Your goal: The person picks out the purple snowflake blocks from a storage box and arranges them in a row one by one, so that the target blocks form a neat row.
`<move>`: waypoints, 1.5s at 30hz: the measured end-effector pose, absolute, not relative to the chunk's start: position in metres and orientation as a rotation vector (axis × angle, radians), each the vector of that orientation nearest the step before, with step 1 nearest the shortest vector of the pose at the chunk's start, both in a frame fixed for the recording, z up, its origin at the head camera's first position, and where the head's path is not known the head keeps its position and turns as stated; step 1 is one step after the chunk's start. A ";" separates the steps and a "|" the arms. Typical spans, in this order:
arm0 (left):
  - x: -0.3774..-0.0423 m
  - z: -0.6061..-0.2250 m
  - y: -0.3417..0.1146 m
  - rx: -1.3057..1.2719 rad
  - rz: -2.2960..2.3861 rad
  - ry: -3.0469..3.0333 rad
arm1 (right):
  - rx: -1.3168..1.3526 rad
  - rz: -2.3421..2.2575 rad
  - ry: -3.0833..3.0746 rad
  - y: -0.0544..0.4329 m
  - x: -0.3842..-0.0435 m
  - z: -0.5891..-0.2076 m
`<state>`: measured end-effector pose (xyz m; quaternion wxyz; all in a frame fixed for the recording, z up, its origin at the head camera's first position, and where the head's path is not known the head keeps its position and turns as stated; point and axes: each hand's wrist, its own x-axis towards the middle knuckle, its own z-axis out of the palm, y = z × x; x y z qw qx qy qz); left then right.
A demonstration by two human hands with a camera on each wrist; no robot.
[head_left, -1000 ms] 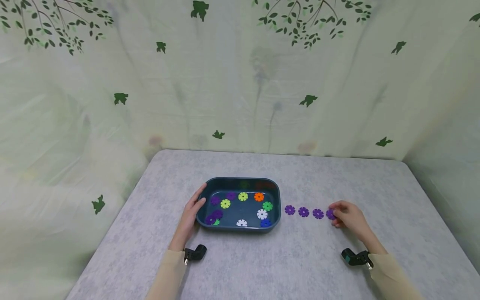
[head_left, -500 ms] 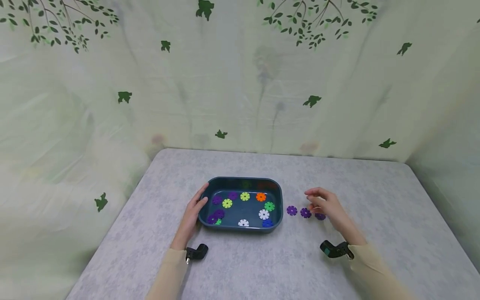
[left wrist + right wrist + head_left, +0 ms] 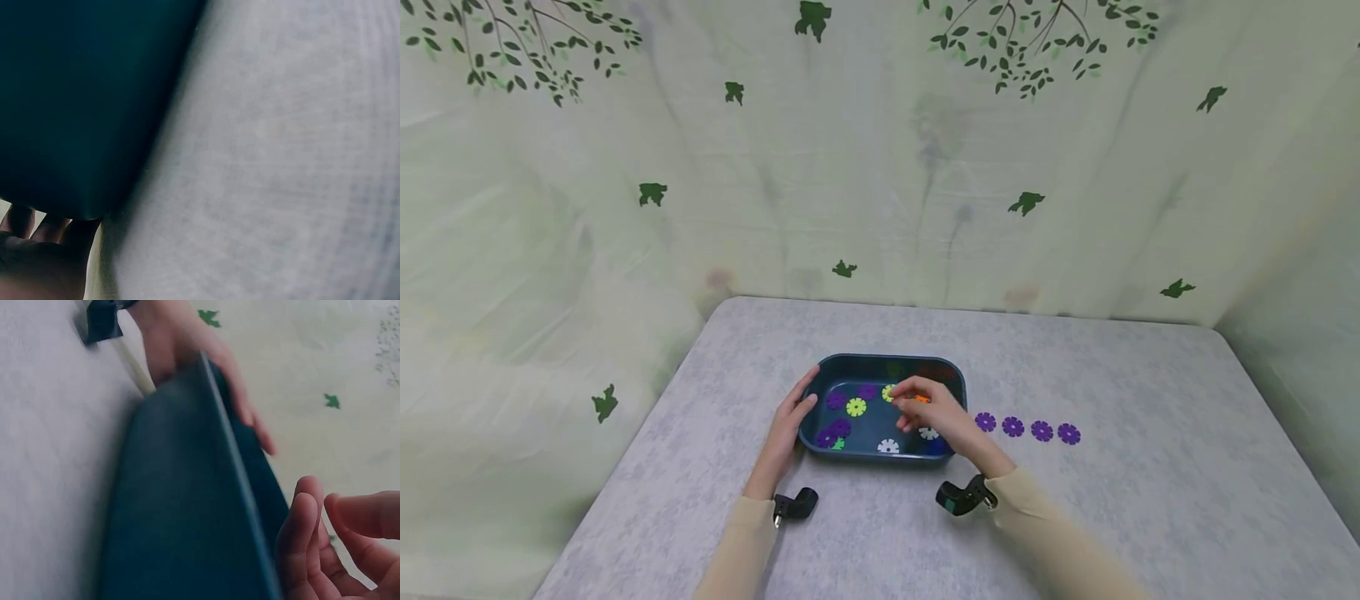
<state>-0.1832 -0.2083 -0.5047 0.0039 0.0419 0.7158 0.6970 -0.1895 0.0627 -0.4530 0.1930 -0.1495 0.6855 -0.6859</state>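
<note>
A dark teal tray (image 3: 880,357) holds notched, flower-like plastic discs: purple (image 3: 837,401), yellow (image 3: 856,407), white (image 3: 888,447) and others. My left hand (image 3: 777,437) grips its left end, thumb over the rim and fingers along the outside; the left wrist view shows those fingers against the outer wall (image 3: 75,112). Over the tray's right half hovers my right hand (image 3: 936,410), fingers loosely bent and nothing between them in the right wrist view. Its fingertips are near a yellow disc (image 3: 888,392), and it partly covers an orange disc (image 3: 922,399) and a white disc (image 3: 928,433).
Right of the tray, several purple discs (image 3: 1041,431) lie in a row on the grey table (image 3: 1150,467). A pale curtain (image 3: 880,167) with leaf prints hangs behind the table. Each wrist wears a black camera (image 3: 966,496).
My right hand has let go of the last purple disc at the row's right end and moved left over the tray. The left hand keeps its hold on the tray.
</note>
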 end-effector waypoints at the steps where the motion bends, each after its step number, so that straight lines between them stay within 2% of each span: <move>1: -0.183 -0.505 -0.208 0.130 2.186 2.242 | -0.433 -1.914 1.908 0.055 -0.189 -0.455; 10: -0.182 -0.494 -0.206 0.121 2.185 2.199 | -0.367 -1.772 1.910 0.003 -0.195 -0.469; 15: -0.174 -0.476 -0.203 0.136 2.166 2.183 | -0.370 -1.710 1.905 -0.012 -0.202 -0.470; 21: -0.172 -0.474 -0.203 0.148 2.182 2.174 | -0.403 -1.624 1.892 -0.022 -0.203 -0.470; 27: -0.173 -0.477 -0.203 0.155 2.199 2.165 | -0.429 -1.561 1.925 -0.024 -0.201 -0.470; 35: -0.182 -0.502 -0.209 0.126 2.193 2.218 | -0.433 -1.496 2.057 -0.022 -0.200 -0.470; 45: -0.183 -0.506 -0.209 0.159 2.207 2.230 | -0.502 -1.615 1.986 0.023 -0.206 -0.466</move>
